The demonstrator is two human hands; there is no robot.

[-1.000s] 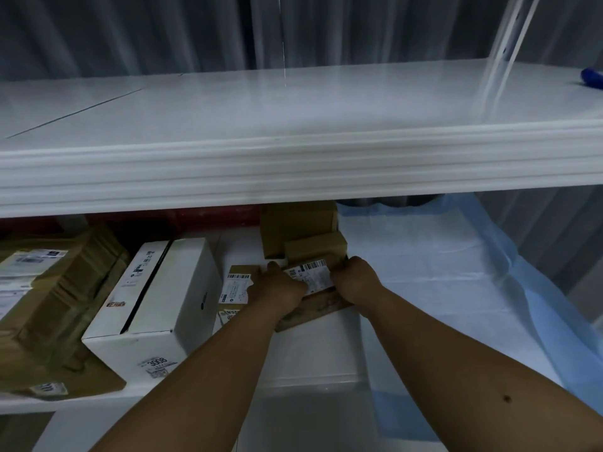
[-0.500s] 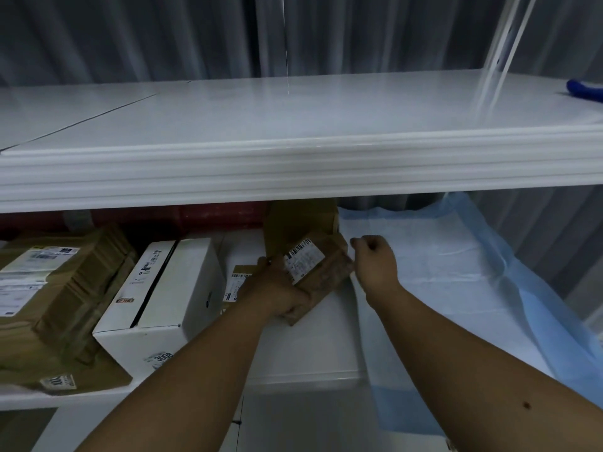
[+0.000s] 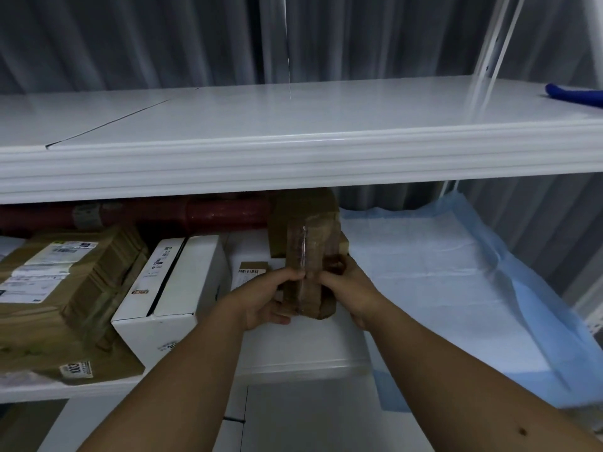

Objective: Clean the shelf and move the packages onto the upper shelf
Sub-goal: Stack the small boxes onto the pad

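Note:
A small brown cardboard package (image 3: 310,256), taped along its middle, stands on end above the lower shelf (image 3: 293,363). My left hand (image 3: 264,298) grips its lower left side and my right hand (image 3: 349,288) grips its lower right side. The white upper shelf (image 3: 293,125) lies just above, bare except for a blue cloth (image 3: 574,94) at its far right. More packages sit on the lower shelf: a white box (image 3: 176,282), a large brown parcel (image 3: 65,282) with labels, a small labelled package (image 3: 253,267) and a brown box (image 3: 293,216) behind the held one.
A pale blue sheet (image 3: 456,288) covers the right part of the lower shelf. A dark red pipe (image 3: 163,213) runs along the back wall under the upper shelf. Grey curtains hang behind. A white upright post (image 3: 489,44) rises at the right.
The package was lifted off the pile and turned from label-up to standing on end. My right hand let go briefly, then took hold of it again.

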